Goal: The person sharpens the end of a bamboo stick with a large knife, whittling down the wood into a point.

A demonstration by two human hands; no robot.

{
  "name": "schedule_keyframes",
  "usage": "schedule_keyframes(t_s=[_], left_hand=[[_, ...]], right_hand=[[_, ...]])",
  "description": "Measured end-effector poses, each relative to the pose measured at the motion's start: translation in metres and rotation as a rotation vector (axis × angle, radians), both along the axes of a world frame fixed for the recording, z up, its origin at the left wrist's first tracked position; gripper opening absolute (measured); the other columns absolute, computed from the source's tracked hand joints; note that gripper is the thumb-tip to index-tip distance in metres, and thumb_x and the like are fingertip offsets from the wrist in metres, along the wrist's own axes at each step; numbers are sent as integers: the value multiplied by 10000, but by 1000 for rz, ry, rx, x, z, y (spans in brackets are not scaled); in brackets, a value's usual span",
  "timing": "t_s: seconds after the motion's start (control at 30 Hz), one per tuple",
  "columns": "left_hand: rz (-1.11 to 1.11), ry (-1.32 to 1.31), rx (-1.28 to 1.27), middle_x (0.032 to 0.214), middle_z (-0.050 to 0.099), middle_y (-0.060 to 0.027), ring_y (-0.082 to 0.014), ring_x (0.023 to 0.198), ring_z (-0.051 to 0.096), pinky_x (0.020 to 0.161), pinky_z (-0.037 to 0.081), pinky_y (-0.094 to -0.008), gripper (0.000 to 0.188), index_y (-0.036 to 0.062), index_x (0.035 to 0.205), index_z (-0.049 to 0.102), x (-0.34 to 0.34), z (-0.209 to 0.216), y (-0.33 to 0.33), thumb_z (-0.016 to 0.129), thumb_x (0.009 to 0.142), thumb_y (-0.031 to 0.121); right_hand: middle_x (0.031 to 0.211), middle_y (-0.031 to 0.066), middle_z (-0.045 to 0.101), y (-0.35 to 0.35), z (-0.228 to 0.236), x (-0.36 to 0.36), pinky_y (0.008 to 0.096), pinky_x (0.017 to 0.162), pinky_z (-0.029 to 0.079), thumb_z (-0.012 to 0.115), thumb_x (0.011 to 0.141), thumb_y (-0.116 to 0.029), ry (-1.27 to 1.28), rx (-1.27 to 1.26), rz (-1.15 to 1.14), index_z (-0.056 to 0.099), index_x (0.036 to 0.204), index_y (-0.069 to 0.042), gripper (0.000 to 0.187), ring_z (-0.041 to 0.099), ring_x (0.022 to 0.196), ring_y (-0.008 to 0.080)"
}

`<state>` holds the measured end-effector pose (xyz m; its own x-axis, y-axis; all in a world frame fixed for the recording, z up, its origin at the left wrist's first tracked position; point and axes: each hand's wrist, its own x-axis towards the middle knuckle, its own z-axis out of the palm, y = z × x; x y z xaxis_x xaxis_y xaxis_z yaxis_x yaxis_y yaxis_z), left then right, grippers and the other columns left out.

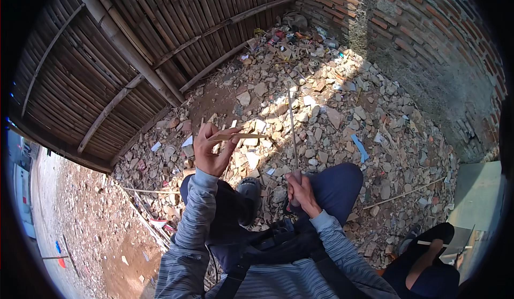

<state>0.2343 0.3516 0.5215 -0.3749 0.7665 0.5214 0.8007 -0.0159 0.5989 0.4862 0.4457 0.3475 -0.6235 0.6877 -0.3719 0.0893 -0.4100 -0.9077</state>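
1. At left, a bamboo-slat wall [214, 31] rises beyond stony rubble [326, 133].
2. Your left hand [215, 150], raised, pinches a bamboo strip [251, 136] between thumb and fingers; its tip points right, short of the rod.
3. Near center, a slender rod [292, 133] stands nearly upright from your right hand [303, 193], fingers clenched around its handle [297, 176].
4. At right, a brick wall [433, 15].

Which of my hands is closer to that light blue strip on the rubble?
Right. Your right hand is left of the light blue strip and closer to your body; your left hand is much farther left.
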Motion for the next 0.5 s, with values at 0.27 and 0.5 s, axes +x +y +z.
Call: schedule_keyframes(t_s=[0.27,0.5], left_hand=[[-285,-869,370,742,463,-52,-185,711,507,786,445,-353,310,64,817,493,-26,-23,39,493,973,331],[-251,-918,532,626,317,13,-129,576,389,580,354,-308,365,137,705,362,-7,24,51,510,960,352]], right_hand=[[589,-5,478,2,-10,0,274,457,390,594,981,-407,-299,316,170,535,848,-43,392,502,483,94],[590,-13,443,-8,4,-6,263,435,373,533,1003,-454,-70,142,76,517,912,-42,422,442,449,95]])
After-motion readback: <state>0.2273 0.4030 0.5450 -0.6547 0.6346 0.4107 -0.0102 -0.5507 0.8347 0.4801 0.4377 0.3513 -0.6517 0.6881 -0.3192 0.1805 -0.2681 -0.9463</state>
